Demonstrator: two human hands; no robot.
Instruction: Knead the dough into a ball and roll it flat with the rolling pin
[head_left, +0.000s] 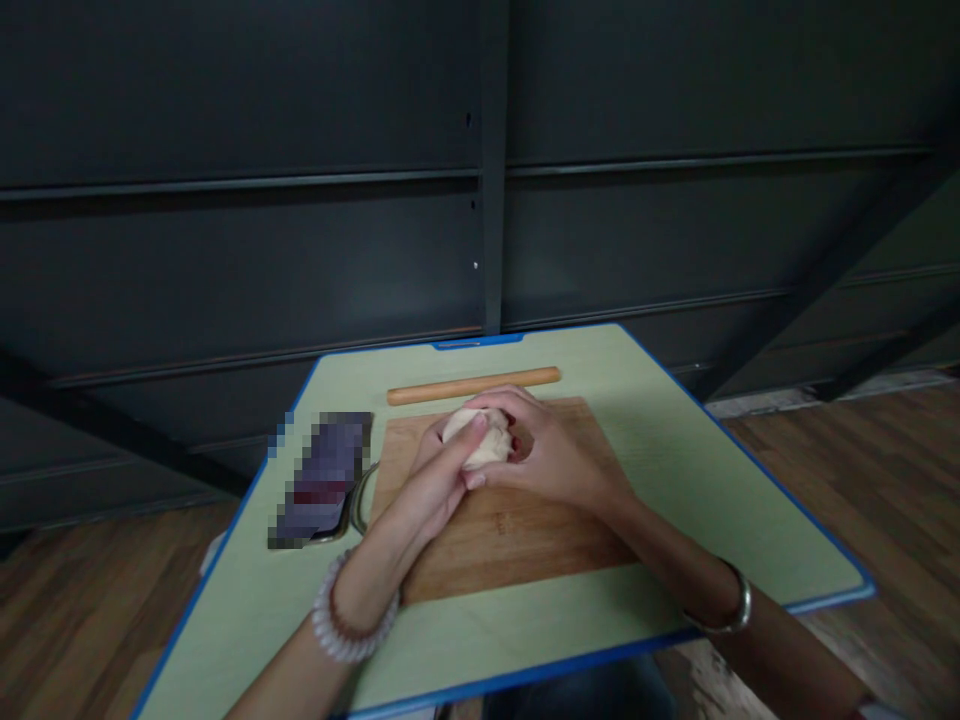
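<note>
A pale lump of dough point(491, 445) is cupped between both hands above the wooden cutting board point(517, 545). My left hand point(444, 468) wraps it from the left and below, its thumb pressed across the dough. From the right, my right hand point(551, 450) curls around it, fingers over the far side and thumb at the near edge. Part of the dough's underside is hidden by the left palm. Behind the board lies a wooden rolling pin point(474, 386), touched by neither hand.
A phone with a blurred-out screen point(322, 480) lies left of the board, beside a curved handle point(361, 500). The small table point(694, 490) is light green with a blue edge. Dark metal panels point(247, 270) rise behind it, above a wood-patterned floor.
</note>
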